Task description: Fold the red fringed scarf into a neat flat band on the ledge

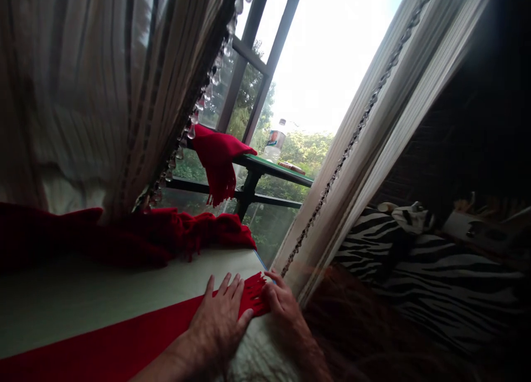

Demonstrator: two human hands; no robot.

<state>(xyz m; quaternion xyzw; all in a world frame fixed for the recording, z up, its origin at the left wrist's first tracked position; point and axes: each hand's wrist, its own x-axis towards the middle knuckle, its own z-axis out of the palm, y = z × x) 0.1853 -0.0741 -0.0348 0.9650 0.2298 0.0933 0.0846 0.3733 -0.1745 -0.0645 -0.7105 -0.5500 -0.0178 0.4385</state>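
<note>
A long red scarf lies stretched over a pale table, its fringed end near the table's corner. My left hand rests flat on the scarf just short of the fringe, fingers spread. At the fringe's tip is my right hand, thumb and forefinger curled together at the strands. Exactly which strands sit in that pinch is hidden by the fingers.
More red scarves are heaped along the table's far edge. Another red scarf hangs over a green ledge with a plastic bottle. Beaded curtains frame the window. Zebra-striped fabric lies at right.
</note>
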